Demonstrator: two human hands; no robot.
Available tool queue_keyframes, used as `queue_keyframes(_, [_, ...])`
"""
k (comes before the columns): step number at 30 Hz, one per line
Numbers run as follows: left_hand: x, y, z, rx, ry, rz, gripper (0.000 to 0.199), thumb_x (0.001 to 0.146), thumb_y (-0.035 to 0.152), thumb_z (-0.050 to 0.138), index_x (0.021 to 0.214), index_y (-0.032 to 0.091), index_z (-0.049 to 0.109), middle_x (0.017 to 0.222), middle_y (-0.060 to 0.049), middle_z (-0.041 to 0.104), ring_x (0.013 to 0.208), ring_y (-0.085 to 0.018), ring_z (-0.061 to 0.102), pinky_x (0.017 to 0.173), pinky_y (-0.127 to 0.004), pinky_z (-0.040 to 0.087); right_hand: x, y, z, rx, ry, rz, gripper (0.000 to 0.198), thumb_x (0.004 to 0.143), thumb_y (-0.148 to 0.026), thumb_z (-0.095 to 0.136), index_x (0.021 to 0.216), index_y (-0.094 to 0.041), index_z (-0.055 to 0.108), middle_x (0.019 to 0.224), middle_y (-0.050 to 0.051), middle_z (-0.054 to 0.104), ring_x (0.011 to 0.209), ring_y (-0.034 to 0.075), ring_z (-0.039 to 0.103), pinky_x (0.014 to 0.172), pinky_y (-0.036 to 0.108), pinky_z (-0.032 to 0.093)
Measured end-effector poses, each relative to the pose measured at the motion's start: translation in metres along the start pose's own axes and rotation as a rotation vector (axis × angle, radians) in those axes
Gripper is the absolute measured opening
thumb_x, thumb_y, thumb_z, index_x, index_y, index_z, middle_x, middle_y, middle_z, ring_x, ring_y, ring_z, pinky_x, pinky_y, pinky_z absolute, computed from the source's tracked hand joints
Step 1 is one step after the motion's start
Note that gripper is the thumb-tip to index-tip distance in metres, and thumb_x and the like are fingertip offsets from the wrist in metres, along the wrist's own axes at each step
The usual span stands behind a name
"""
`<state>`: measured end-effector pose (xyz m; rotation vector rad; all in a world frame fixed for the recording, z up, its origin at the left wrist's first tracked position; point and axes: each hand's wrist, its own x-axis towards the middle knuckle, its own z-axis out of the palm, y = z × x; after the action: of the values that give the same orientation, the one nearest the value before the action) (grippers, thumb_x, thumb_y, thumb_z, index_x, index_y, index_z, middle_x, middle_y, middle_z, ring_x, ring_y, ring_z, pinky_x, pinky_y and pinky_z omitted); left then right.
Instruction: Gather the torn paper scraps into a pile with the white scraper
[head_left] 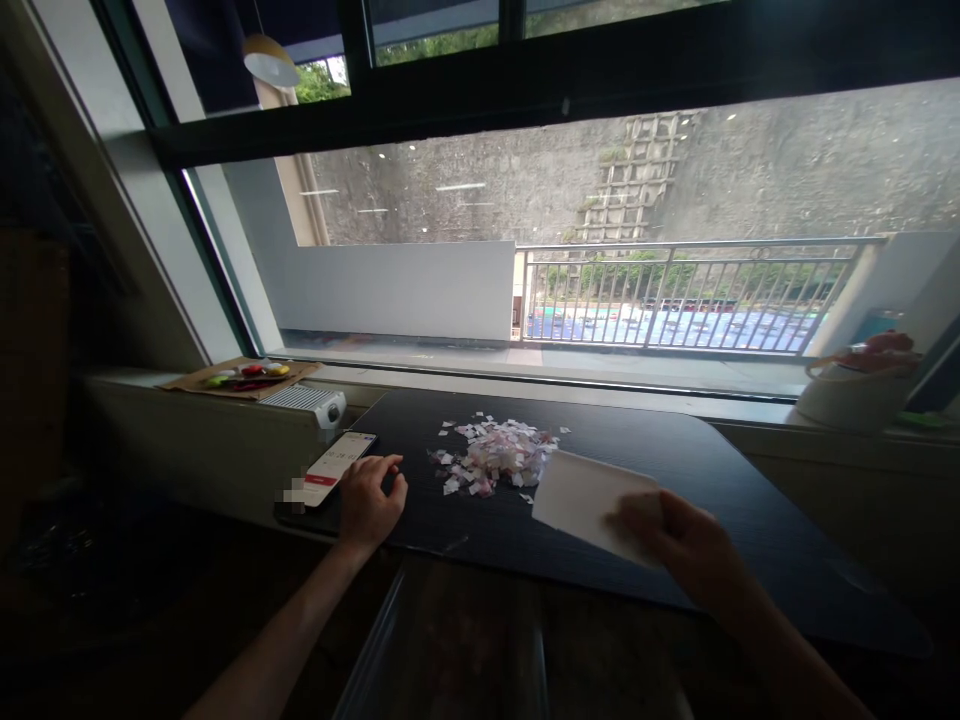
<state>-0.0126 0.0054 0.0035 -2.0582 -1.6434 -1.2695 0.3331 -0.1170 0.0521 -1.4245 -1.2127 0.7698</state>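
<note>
At far left, a brown board [180, 380] bearing small colourful items lies on the sill [409, 371], with a grey-white device [304, 402] just beside it. Next comes a lit phone [330, 470] at the left end of the dark surface [465, 556]. The left hand [373, 503] rests beside the phone, its fingers loosely bent with a gap at the thumb, gripping nothing visible. Mid-surface sits a loose heap of paper scraps [502, 455]. Right of it, the blurred right hand [671, 535] pinches a white card [581, 495] between its fingers, tilted, its left edge near the heap.
</note>
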Motion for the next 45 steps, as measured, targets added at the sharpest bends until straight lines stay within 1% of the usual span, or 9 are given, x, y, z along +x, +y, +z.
queue_keyframes(3, [0.000,0.000,0.000,-0.009,0.006,0.002,0.024,0.074,0.025,0.046,0.089,0.018,0.064,0.079,-0.005,0.067,0.089,-0.025,0.059,0.087,-0.041,0.041,0.008,-0.007,-0.015,0.000,0.081,-0.021,0.043,0.063,-0.057,0.071,0.082,-0.018,0.068,0.078,0.009,0.075,0.073,0.029,0.070,0.064,0.037,0.057])
queue_keyframes(8, [0.000,0.000,0.001,-0.009,0.010,0.006,0.023,0.074,0.025,0.047,0.088,0.020,0.064,0.078,-0.004,0.066,0.087,-0.024,0.059,0.085,-0.040,0.042,0.010,-0.006,-0.018,-0.028,0.118,-0.039,0.049,0.059,-0.063,0.070,0.080,-0.018,0.069,0.074,0.008,0.075,0.072,0.029,0.071,0.063,0.037,0.058])
queue_keyframes(13, [0.000,-0.002,0.002,-0.005,0.009,0.011,0.023,0.074,0.026,0.047,0.089,0.020,0.064,0.079,-0.004,0.067,0.088,-0.025,0.059,0.085,-0.040,0.043,0.019,-0.001,-0.021,-0.018,0.127,-0.069,0.041,0.063,-0.056,0.071,0.080,-0.019,0.068,0.075,0.007,0.075,0.072,0.027,0.070,0.063,0.035,0.056])
queue_keyframes(18, [0.000,-0.003,0.001,-0.013,0.018,0.013,0.023,0.075,0.027,0.047,0.088,0.020,0.064,0.078,-0.005,0.067,0.087,-0.025,0.060,0.084,-0.041,0.042,0.037,0.001,-0.017,-0.145,-0.029,-0.195,0.026,0.071,-0.044,0.067,0.078,-0.019,0.068,0.077,0.007,0.075,0.072,0.025,0.069,0.065,0.035,0.054])
queue_keyframes(24, [0.001,-0.004,0.001,-0.032,0.014,0.027,0.025,0.074,0.029,0.046,0.087,0.019,0.064,0.079,-0.006,0.068,0.086,-0.027,0.060,0.083,-0.043,0.043,0.040,-0.002,-0.009,-0.243,-0.192,-0.313,0.017,0.079,-0.036,0.062,0.079,-0.020,0.068,0.073,0.000,0.071,0.070,0.018,0.065,0.064,0.028,0.051])
queue_keyframes(29, [0.002,-0.007,0.002,-0.009,0.014,0.051,0.025,0.075,0.030,0.046,0.088,0.018,0.064,0.079,-0.006,0.068,0.086,-0.027,0.060,0.083,-0.042,0.044,0.036,0.009,-0.036,-0.151,-0.238,-0.176,0.023,0.074,-0.040,0.068,0.074,-0.017,0.068,0.073,0.003,0.073,0.072,0.020,0.067,0.068,0.031,0.052])
queue_keyframes(33, [0.002,-0.011,0.003,0.004,0.011,0.066,0.025,0.075,0.031,0.046,0.087,0.019,0.064,0.080,-0.006,0.068,0.086,-0.026,0.061,0.082,-0.041,0.044,0.042,0.027,-0.053,0.036,-0.113,-0.025,0.038,0.064,-0.050,0.074,0.078,-0.015,0.068,0.077,0.007,0.074,0.072,0.023,0.068,0.067,0.035,0.053])
queue_keyframes(37, [0.002,-0.012,0.004,0.012,0.028,0.077,0.026,0.075,0.032,0.045,0.087,0.019,0.064,0.080,-0.006,0.068,0.086,-0.027,0.061,0.082,-0.042,0.044,0.053,0.041,-0.052,0.076,-0.010,0.109,0.039,0.059,-0.048,0.077,0.081,-0.017,0.069,0.073,0.004,0.073,0.067,0.022,0.067,0.061,0.033,0.052])
queue_keyframes(45, [0.002,-0.013,0.003,0.012,0.029,0.098,0.028,0.076,0.033,0.045,0.088,0.018,0.065,0.079,-0.006,0.068,0.085,-0.027,0.061,0.083,-0.043,0.045,0.065,0.037,-0.037,0.083,-0.127,0.219,0.026,0.052,-0.033,0.080,0.067,-0.016,0.068,0.065,0.001,0.070,0.061,0.017,0.062,0.059,0.029,0.049])
